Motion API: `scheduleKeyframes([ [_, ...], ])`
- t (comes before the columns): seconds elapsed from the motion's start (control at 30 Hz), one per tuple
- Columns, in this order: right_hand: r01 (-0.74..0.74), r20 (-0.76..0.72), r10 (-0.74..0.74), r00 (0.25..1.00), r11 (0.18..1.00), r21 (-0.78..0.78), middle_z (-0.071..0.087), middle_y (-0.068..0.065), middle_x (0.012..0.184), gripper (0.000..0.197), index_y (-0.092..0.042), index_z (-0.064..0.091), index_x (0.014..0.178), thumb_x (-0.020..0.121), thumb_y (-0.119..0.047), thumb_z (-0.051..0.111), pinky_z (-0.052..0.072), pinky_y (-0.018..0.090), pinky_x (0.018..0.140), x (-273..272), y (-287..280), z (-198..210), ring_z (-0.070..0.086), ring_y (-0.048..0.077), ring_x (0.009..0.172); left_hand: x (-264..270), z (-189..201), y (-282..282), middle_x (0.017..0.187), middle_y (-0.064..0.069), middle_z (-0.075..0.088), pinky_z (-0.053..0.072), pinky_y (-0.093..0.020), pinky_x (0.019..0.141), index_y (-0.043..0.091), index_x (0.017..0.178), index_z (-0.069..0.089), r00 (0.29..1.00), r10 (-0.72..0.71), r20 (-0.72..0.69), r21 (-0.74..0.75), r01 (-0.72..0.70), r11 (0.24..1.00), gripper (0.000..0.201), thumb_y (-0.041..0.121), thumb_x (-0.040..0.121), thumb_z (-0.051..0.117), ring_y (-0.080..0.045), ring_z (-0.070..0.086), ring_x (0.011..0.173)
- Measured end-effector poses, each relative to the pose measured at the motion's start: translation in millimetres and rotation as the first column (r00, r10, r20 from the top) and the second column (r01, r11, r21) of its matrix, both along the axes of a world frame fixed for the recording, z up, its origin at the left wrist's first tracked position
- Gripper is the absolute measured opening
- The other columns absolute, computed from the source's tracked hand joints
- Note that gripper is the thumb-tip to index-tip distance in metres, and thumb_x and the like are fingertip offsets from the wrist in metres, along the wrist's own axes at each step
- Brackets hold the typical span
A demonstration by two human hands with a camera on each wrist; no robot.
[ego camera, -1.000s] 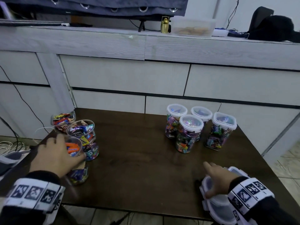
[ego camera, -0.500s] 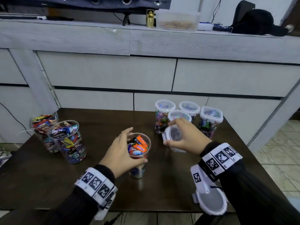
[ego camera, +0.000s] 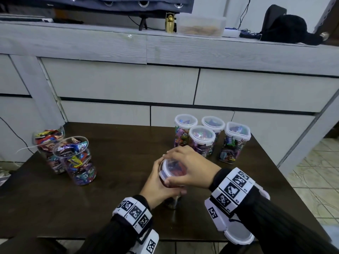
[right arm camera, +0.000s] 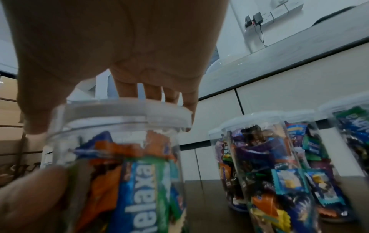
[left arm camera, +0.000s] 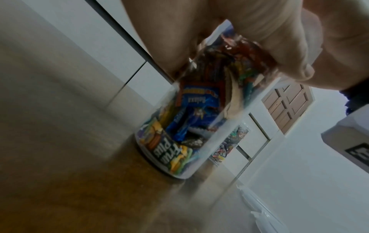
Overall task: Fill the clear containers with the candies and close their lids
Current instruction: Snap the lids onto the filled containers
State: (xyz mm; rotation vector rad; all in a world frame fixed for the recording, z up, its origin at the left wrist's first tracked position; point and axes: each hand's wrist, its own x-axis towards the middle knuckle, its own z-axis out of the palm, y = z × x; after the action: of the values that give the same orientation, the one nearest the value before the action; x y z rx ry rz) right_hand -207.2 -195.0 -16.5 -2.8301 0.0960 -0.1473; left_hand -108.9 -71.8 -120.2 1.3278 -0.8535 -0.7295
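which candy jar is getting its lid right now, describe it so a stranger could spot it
On the dark brown wooden table, look at the near middle. The clear round candy-filled jar stands there, apart from other jars. Only this one is held: left hand grips it, right hand holds its clear lid.

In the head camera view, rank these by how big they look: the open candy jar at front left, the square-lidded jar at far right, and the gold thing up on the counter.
1. Open candy jar, largest, though it stands nearer the camera.
2. Square-lidded jar.
3. Gold thing, smallest, but farthest away.
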Motion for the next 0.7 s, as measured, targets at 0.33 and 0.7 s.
scheduleKeyframes([
  [0.33, -0.031, -0.018, 0.032, 0.999, 0.995, 0.093, 0.036, -0.005, 0.148, 0.071, -0.026, 0.041, 0.141, 0.080, -0.055, 0.064, 0.024, 0.033, 0.114, 5, 2, -13, 0.026, 0.011, 0.136, 3, 3, -1, 0.124, -0.010, 0.057, 0.052, -0.026, 0.088, 0.016, 0.130, 0.036, 0.997, -0.070, -0.028, -0.074, 0.067, 0.995, 0.102, 0.011, 0.046, 0.094, -0.019, 0.060, 0.117],
  [0.7, 0.048, 0.071, -0.112, 0.991, 0.802, 0.595, 0.056, -0.007, 0.132, 0.031, -0.021, 0.045, 0.126, 0.099, -0.034, 0.040, 0.043, 0.024, 0.102, 0, -4, -18, 0.051, -0.002, 0.120, 14, 4, 1, 0.128, -0.007, 0.062, 0.047, -0.034, 0.100, 0.011, 0.137, 0.040, 0.986, -0.081, -0.143, -0.075, 0.071, 0.995, 0.113, 0.065, 0.048, 0.086, -0.029, 0.056, 0.123],
])
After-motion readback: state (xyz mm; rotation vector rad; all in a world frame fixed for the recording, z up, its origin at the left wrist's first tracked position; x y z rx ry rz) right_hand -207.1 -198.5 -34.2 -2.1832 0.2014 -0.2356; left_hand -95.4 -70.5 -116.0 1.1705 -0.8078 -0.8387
